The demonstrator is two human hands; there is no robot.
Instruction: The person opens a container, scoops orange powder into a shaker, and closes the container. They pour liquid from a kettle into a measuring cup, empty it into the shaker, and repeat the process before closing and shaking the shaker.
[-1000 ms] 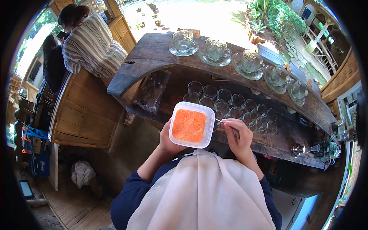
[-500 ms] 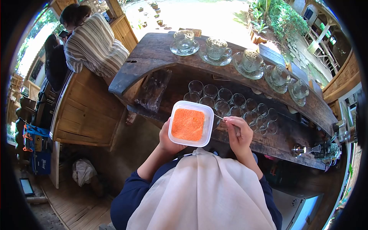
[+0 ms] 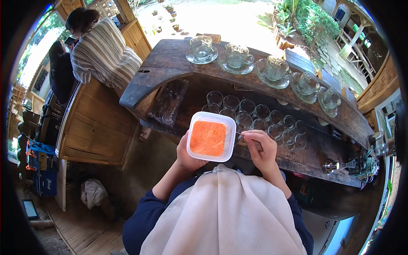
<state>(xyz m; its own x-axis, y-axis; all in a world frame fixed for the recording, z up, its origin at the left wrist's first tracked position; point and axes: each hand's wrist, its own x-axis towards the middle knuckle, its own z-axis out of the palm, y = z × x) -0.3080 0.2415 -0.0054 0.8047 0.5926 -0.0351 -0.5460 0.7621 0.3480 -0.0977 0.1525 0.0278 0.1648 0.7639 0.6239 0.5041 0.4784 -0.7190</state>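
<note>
Pinched between right hand (image 3: 262, 149) thumb and fingers, a thin utensil (image 3: 239, 133) meets the plastic tub (image 3: 233, 142) | left hand (image 3: 185, 154) clasps the tub of orange powder (image 3: 208, 138), near centre, partly blocking clear glasses (image 3: 247, 106) beyond | farther, five saucered cups (image 3: 237, 55) line the wooden counter (image 3: 165, 55) | far left, a striped-shirted person (image 3: 106, 51) leans.
</note>
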